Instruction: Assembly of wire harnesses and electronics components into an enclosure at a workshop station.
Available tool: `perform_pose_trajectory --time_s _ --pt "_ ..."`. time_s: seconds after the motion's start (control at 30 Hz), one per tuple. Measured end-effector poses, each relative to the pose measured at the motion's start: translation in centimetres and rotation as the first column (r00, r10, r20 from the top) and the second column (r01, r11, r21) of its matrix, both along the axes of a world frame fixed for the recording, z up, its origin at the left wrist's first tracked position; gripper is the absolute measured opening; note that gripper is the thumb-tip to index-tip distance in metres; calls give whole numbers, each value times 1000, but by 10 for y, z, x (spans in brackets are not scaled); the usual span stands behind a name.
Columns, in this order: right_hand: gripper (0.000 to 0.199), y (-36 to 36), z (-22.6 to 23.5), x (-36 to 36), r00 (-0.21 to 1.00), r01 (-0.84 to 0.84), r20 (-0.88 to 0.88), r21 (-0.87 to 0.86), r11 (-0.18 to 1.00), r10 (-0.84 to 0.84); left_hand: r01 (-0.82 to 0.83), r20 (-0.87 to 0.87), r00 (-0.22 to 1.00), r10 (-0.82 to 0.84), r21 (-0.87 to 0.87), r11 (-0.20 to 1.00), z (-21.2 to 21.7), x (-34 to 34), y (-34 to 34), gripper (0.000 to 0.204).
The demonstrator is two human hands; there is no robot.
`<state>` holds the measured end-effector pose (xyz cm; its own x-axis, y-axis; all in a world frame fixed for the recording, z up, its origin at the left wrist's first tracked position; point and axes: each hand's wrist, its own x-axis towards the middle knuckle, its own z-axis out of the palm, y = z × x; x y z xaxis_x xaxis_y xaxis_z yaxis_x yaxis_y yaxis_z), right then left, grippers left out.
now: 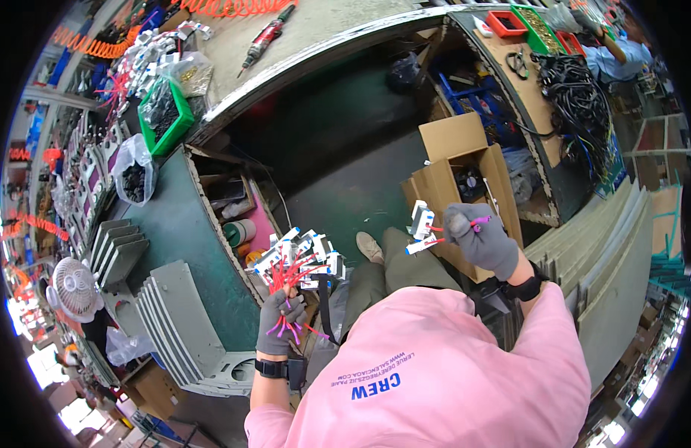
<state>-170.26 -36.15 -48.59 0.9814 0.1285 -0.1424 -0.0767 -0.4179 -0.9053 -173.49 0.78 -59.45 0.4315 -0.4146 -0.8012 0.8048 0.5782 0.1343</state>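
Note:
My left hand (280,321), in a grey glove, grips a bunch of small white modules (301,257) by their red and purple wires, fanned out above my fist. My right hand (486,240), also gloved in grey, pinches red and purple wires from which one or two white modules (420,228) hang, just in front of an open cardboard box (465,175). Both hands are raised over my lap, about a forearm's length apart.
A green-topped bench (177,239) on my left carries stacked grey metal plates (170,321), a green bin (166,112) and bagged parts. A power screwdriver (265,37) lies on the far bench. Black cables (581,104) and red and green trays sit at right. A white fan (75,287) stands at left.

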Motion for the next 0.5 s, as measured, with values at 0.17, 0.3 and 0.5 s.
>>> perform_pose_trajectory --time_s 0.17,0.3,0.5 --pt "32 4 -5 22 999 -49 13 -40 998 49 4 16 1000 -5 63 998 0 8 -6 21" --pt "39 12 -15 42 964 -139 203 -176 975 173 -20 27 999 19 35 999 11 11 1 20" --pt "35 20 3 99 928 -364 77 -12 931 364 -8 82 997 2 66 998 65 44 -12 20"
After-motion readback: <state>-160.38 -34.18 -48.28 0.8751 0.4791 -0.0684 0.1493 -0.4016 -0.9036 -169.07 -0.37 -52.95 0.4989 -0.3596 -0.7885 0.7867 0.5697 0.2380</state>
